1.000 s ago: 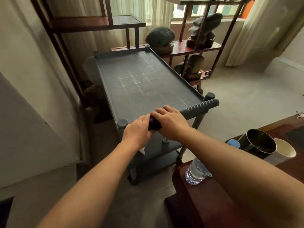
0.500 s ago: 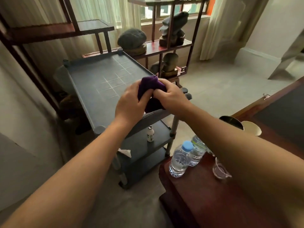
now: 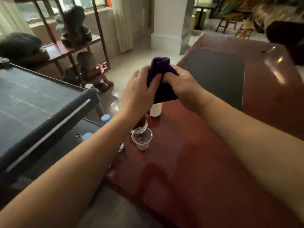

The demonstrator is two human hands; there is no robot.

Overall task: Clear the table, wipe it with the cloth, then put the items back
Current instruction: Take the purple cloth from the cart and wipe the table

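1. Frame blurred; white cup (image 3: 155, 109) mostly hidden behind the cloth (image 3: 162, 79), two bottles only show blue caps (image 3: 105, 117).
2. Cloth bunched between both hands above table (image 3: 189, 170): left hand (image 3: 138, 94) and right hand (image 3: 182, 86) pinch it, top sticking up.
3. Clear cup (image 3: 142, 137) near table's left edge; grey cart (image 3: 41, 102) left of table.

deep purple cloth (image 3: 162, 79), reddish-brown worktop (image 3: 189, 162) with a dark grey inset, see-through cup (image 3: 142, 137), grey cart (image 3: 32, 99) with pale grid lines
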